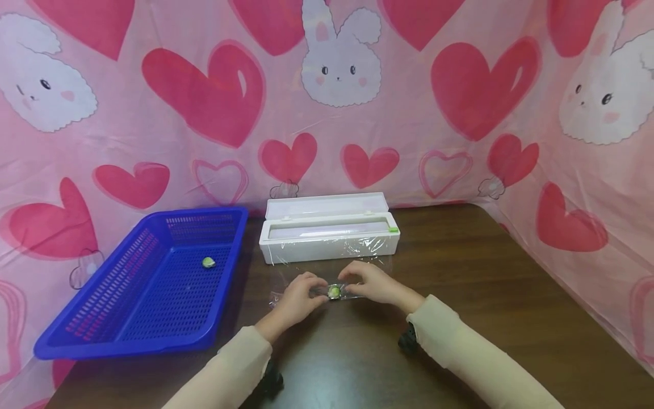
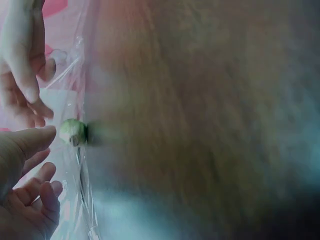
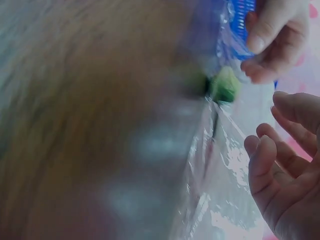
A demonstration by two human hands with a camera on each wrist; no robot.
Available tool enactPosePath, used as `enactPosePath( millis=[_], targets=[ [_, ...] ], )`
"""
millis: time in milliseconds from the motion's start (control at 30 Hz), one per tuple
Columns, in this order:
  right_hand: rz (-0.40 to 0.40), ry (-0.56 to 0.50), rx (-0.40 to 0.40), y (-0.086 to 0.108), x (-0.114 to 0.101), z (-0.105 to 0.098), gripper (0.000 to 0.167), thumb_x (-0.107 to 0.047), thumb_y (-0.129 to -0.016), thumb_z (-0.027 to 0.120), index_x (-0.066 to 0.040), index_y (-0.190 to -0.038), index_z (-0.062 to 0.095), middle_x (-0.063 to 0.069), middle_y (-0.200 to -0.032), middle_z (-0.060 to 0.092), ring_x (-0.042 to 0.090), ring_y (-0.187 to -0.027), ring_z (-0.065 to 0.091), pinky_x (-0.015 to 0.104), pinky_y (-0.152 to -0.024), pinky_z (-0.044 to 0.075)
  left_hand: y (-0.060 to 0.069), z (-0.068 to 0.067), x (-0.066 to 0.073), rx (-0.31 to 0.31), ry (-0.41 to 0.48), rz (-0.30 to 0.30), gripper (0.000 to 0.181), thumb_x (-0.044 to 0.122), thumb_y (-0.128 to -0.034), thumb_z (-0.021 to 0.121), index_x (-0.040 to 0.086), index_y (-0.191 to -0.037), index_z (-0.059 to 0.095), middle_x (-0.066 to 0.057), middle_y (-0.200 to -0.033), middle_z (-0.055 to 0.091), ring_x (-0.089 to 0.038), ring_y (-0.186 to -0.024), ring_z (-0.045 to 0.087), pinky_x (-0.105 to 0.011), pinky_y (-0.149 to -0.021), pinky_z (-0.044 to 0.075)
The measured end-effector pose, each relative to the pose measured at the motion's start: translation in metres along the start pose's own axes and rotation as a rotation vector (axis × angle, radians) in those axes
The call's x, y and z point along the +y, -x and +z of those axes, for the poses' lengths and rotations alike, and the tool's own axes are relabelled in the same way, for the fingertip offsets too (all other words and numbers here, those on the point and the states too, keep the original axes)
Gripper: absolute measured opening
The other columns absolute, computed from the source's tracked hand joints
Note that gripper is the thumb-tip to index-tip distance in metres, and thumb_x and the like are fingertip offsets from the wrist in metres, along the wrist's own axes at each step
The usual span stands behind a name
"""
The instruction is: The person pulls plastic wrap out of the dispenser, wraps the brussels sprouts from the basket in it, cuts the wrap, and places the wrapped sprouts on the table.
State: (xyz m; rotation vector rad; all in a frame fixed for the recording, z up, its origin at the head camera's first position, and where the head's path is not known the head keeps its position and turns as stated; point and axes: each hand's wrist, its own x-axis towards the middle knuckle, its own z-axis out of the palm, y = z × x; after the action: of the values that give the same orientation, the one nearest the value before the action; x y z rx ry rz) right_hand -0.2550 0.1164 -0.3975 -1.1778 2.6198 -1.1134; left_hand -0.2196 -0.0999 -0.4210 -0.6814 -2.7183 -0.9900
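A small green Brussels sprout sits on a sheet of clear cling film on the table, between both hands. My left hand is just left of it, thumb and fingers bent and apart, gripping nothing. On the other side my right hand hovers with loosely curved fingers, also holding nothing. Both wrist views show a small gap between fingertips and the sprout. Behind the hands stands a white cling film dispenser, lid raised, with a green slide cutter; film trails from its front.
A blue plastic basket is at the left of the dark wooden table, with another Brussels sprout inside. A pink curtain with hearts and rabbits hangs behind and along the sides.
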Motion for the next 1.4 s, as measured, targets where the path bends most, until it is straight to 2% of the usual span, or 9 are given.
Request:
enactPosePath(
  millis=[300,467,633,833,1000,1233,1400],
  targets=[
    [0.056,0.027,-0.077,-0.011,0.005,0.015,0.022,-0.005,-0.081,0.069,-0.006,-0.102,0.062,0.001,-0.100,0.062,0.018,-0.096,0.056,0.034,-0.082,0.045,-0.006,0.013,0.000,-0.051,0.072,-0.075,0.024,0.010,-0.0754,0.075,0.005,-0.091,0.057,-0.004,-0.090,0.060,-0.021,-0.086,0.058,-0.037,-0.076,0.045],
    [0.072,0.032,-0.116,-0.015,0.005,0.017,0.020,-0.006,-0.080,0.070,-0.007,-0.098,0.063,0.000,-0.096,0.063,0.018,-0.094,0.058,0.034,-0.081,0.046,-0.008,0.013,-0.001,-0.084,0.038,-0.106,0.024,0.010,-0.0754,0.075,0.006,-0.091,0.058,-0.003,-0.089,0.059,-0.021,-0.086,0.057,-0.037,-0.075,0.045],
    [0.083,0.048,-0.136,-0.020,0.006,0.016,0.019,-0.005,-0.078,0.071,-0.007,-0.095,0.064,-0.002,-0.090,0.063,0.015,-0.085,0.058,0.033,-0.076,0.047,-0.012,0.012,-0.001,-0.111,-0.004,-0.125,0.015,0.009,-0.0786,0.072,0.008,-0.088,0.060,0.000,-0.084,0.061,-0.016,-0.079,0.056,-0.033,-0.070,0.046],
    [0.093,0.111,-0.142,-0.024,0.010,0.016,0.018,-0.003,-0.079,0.069,-0.008,-0.096,0.065,-0.003,-0.090,0.062,0.014,-0.084,0.057,0.032,-0.076,0.046,-0.017,0.009,-0.002,-0.101,-0.075,-0.087,0.005,0.011,-0.0822,0.069,0.008,-0.084,0.066,0.001,-0.079,0.063,-0.013,-0.072,0.056,-0.030,-0.064,0.044],
    [0.083,0.177,-0.122,-0.028,0.014,0.016,0.012,-0.003,-0.083,0.065,-0.005,-0.095,0.068,-0.001,-0.088,0.062,0.013,-0.083,0.056,0.030,-0.074,0.045,-0.022,0.006,-0.003,-0.097,-0.160,-0.049,0.007,0.015,-0.0838,0.067,0.009,-0.084,0.071,0.001,-0.079,0.062,-0.016,-0.075,0.057,-0.032,-0.066,0.045],
    [0.086,0.173,-0.127,-0.036,0.014,0.015,0.010,-0.003,-0.086,0.061,-0.003,-0.092,0.070,0.001,-0.087,0.066,0.011,-0.079,0.057,0.029,-0.071,0.046,-0.028,0.003,-0.005,-0.109,-0.246,0.004,0.009,0.014,-0.0856,0.065,0.009,-0.083,0.071,-0.002,-0.080,0.065,-0.020,-0.078,0.061,-0.037,-0.069,0.047],
    [0.104,0.152,-0.104,-0.036,0.015,0.015,0.011,0.000,-0.085,0.061,-0.007,-0.093,0.061,-0.002,-0.074,0.058,0.011,-0.065,0.051,0.028,-0.060,0.043,-0.034,0.004,-0.009,-0.118,-0.303,0.013,0.010,0.015,-0.0869,0.063,0.012,-0.080,0.070,0.001,-0.074,0.062,-0.017,-0.070,0.058,-0.036,-0.063,0.046]
  ],
)
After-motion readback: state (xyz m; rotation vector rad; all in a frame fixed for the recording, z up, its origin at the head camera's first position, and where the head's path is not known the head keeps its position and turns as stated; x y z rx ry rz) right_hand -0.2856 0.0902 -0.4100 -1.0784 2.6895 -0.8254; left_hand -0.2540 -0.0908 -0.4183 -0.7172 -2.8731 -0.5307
